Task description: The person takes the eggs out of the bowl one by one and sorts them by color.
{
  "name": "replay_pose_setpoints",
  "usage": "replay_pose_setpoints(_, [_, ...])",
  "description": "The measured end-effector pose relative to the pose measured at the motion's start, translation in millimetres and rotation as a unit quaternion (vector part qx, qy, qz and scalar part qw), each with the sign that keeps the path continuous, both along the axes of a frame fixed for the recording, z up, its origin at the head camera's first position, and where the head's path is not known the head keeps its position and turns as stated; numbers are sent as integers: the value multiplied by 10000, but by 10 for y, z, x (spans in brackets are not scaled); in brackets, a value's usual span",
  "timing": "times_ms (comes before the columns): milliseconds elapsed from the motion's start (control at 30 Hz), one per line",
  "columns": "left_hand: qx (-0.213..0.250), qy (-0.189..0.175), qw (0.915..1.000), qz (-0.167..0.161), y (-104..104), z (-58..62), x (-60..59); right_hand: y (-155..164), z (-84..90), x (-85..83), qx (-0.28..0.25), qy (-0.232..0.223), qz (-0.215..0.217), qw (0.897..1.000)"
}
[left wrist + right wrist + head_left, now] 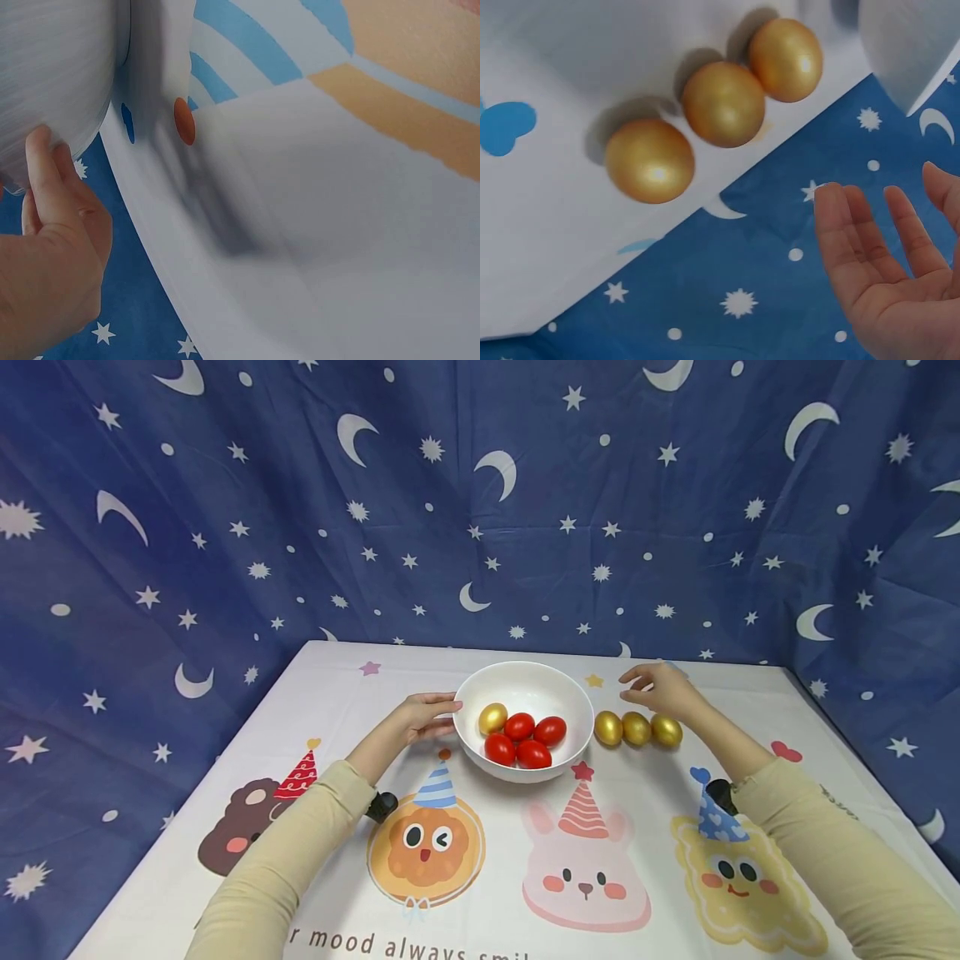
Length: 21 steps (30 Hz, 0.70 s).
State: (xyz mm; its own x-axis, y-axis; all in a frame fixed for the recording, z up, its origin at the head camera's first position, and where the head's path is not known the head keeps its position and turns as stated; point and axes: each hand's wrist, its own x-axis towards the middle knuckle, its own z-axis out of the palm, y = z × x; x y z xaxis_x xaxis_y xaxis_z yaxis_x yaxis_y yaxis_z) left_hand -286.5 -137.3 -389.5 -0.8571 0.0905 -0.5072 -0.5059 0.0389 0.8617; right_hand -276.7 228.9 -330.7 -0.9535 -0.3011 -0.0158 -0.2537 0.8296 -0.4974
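Observation:
A white bowl (551, 689) stands near the back of the table with one golden egg (492, 718) and several red eggs (551, 732) inside. My left hand (416, 717) holds its left side, one fingertip over the rim and other fingers against the outer wall (60, 82). To the bowl's right, three golden eggs (637, 727) lie in a row on the tablecloth. Just behind and above that row hovers my right hand (662, 688). In the right wrist view its fingers (838, 232) are spread and slightly bent, with nothing between them, apart from the eggs (724, 105).
A white tablecloth (600, 818) printed with cartoon faces in party hats covers the table. Behind its back edge hangs a blue curtain (420, 585) with moons and stars. Black wrist cameras (382, 807) are worn beneath both forearms.

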Motion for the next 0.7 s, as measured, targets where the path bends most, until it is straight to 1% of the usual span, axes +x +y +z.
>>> replay_pose_setpoints(133, [0, -11, 10000, 9, 0, 9, 7, -78, 24, 32, 21, 29, 72, 10000])
replay_pose_setpoints(267, [-4, -5, 10000, 14, 4, 17, 12, -155, 55, 52, 115, -36, 67, 9999])
replay_pose_setpoints(433, [85, 25, 10000, 4, 7, 20, 24, -250, 87, 63, 112, -114, 103, 9998])
replay_pose_setpoints(700, [31, -33, 10000, 4, 7, 20, 15, -399, 111, 64, 187, -48, 378, 9991])
